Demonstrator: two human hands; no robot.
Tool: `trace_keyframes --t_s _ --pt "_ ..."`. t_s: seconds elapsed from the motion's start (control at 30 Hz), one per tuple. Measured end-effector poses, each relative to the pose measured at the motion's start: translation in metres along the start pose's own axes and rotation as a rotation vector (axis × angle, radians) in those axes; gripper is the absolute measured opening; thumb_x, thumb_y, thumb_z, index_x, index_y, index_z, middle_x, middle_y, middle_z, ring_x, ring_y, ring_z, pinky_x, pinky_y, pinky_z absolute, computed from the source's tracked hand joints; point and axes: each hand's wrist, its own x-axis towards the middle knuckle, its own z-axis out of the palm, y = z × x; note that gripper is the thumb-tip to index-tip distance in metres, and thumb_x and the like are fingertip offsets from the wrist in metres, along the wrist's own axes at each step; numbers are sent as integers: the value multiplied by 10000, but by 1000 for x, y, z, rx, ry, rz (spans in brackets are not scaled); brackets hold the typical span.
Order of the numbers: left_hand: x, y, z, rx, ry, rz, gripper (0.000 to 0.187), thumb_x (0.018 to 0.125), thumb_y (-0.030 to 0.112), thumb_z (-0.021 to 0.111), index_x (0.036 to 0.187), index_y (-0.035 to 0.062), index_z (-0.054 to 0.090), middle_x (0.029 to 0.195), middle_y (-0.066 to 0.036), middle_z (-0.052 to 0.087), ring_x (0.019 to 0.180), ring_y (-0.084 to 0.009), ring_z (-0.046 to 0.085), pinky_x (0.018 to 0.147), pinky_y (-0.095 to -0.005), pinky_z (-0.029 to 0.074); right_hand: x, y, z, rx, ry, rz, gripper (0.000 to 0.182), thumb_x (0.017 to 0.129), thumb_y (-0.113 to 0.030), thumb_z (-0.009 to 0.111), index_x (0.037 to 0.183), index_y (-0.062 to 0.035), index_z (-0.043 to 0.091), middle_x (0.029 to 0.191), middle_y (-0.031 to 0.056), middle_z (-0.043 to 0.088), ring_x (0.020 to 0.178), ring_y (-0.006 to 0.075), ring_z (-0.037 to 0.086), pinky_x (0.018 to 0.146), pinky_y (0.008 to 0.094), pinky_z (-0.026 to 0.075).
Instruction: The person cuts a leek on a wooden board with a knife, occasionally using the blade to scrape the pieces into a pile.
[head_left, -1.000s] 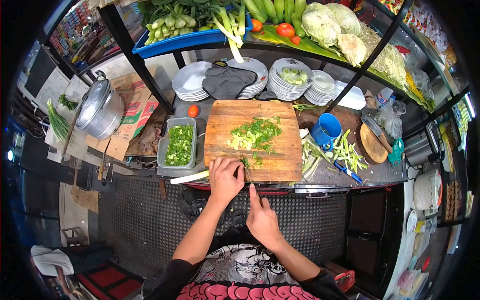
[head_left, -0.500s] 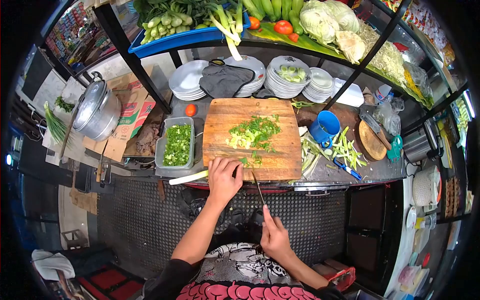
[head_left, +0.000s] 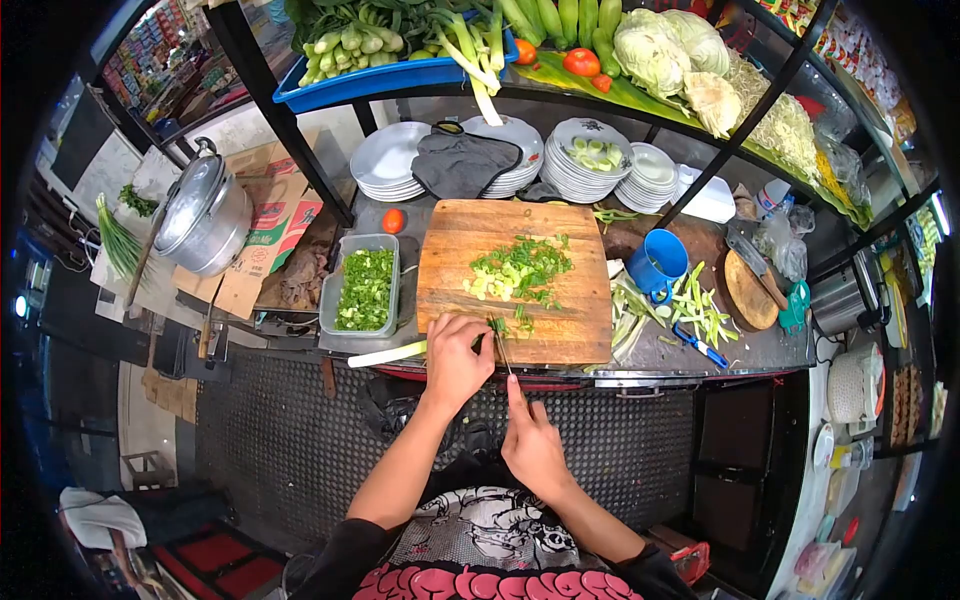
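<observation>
My left hand (head_left: 458, 358) is closed over a leek (head_left: 386, 354) at the front edge of the wooden cutting board (head_left: 445, 245); the pale stalk sticks out to the left. My right hand (head_left: 533, 448) grips a knife (head_left: 503, 352) by its handle, the blade close beside my left fingertips at the leek's cut end. Small green pieces lie by the blade. Farther back on the board is a loose pile of chopped leek (head_left: 520, 268). Left of the board, a clear plastic container (head_left: 327, 312) holds chopped greens (head_left: 366, 288).
A tomato (head_left: 392, 220) and stacked plates (head_left: 388, 165) stand behind. To the right are a blue mug (head_left: 657, 262), trimmings (head_left: 695, 310), a blue-handled peeler (head_left: 702, 346), and another knife (head_left: 755, 262) on a round wooden block (head_left: 745, 295). A vegetable shelf overhangs the back.
My right hand has moved forward and slightly left, bringing the knife farther onto the board beside my left fingers. The whole view has shifted slightly; my left hand still holds the leek.
</observation>
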Motion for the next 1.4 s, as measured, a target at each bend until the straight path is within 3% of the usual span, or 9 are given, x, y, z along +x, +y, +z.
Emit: trace_keyframes --t_s 0.17,0.3,0.47,0.83,0.93,1.07,1.3,1.33,1.4 --pt "0 1 1 21 -20 -10 58 811 54 775 868 42 775 962 -69 762 973 -286 649 902 -410 465 16 -12 -6 -35 4 12 721 928 27 572 1618 -26 371 985 314 634 743 492 641 678 551 576" --pt "0 3 -1 22 -11 8 68 814 57 779 879 38 775 972 -75 759 980 -289 648 909 -414 467 -23 1 -6 -22 28 -31 701 937 19 570 1612 -40 392 951 281 630 737 481 650 680 552 583" --pt "2 -1 3 21 9 11 66 828 47 767 892 32 776 990 -86 758 974 -306 651 904 -424 480 -49 5 -29 209 94 -24 617 966 20 599 1570 -56 500 823 207 558 654 381 584 640 471 510" --pt "3 -6 -8 44 -3 16 96 834 34 768 928 24 786 974 -116 761 942 -333 668 912 -424 498 8 4 -11 192 74 -91 720 956 -10 611 1631 -158 407 938 238 603 745 467 647 706 537 569" --pt "2 0 -14 105 6 10 89 835 51 781 923 39 789 969 -95 764 944 -312 651 912 -417 466 -8 5 -18 187 55 -49 621 978 1 609 1578 -112 497 871 215 590 736 412 629 689 472 540" --pt "1 -5 -15 150 59 42 87 838 65 774 923 50 786 961 -47 767 973 -282 632 885 -419 457 -27 21 -30 195 10 -6 577 993 -24 604 1554 -146 545 857 180 587 716 368 624 729 434 550" --pt "-2 -11 -9 124 84 49 87 856 75 766 939 54 776 986 -54 760 987 -288 636 895 -420 459 -1 31 -60 120 -14 -73 577 1007 -36 583 1568 -160 526 828 165 570 704 354 596 701 428 516" --pt "-2 -12 -8 112 91 56 89 858 75 765 944 54 774 992 -55 758 988 -287 637 898 -419 459 2 38 -58 164 -76 -90 574 1010 -21 585 1568 -144 523 879 164 624 740 337 621 735 389 528" --pt "-3 -12 -8 120 72 48 90 860 75 763 947 55 770 999 -54 757 989 -284 640 901 -419 457 14 54 -49 262 -33 -133 573 1020 -48 584 1574 -181 520 891 171 641 746 355 640 742 407 542"
